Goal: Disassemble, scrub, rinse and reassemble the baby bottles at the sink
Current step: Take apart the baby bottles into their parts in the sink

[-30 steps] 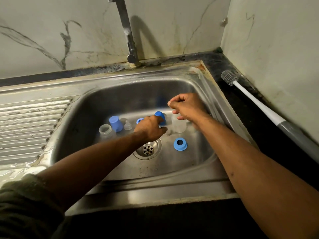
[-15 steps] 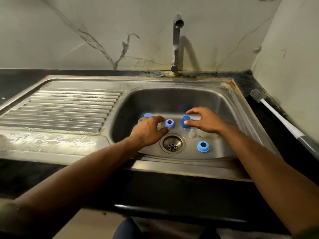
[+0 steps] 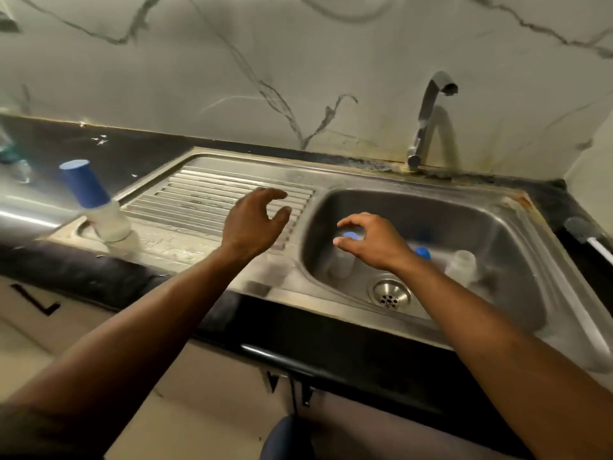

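Left hand (image 3: 255,220) spread, empty, over the drainboard (image 3: 212,200); I see right hand (image 3: 371,240) spread above sink (image 3: 517,227) parts.

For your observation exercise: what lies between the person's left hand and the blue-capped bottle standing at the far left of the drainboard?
In the head view, only bare ribbed drainboard lies between the left hand and the blue-capped bottle; nothing rests on that stretch.

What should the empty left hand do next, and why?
Probably reach left and grip the white bottle with the tall blue cap, standing assembled at the drainboard's corner. The left hand hovers open over the ribbed drainboard, holding nothing, while loose parts already lie in the steel sink basin.
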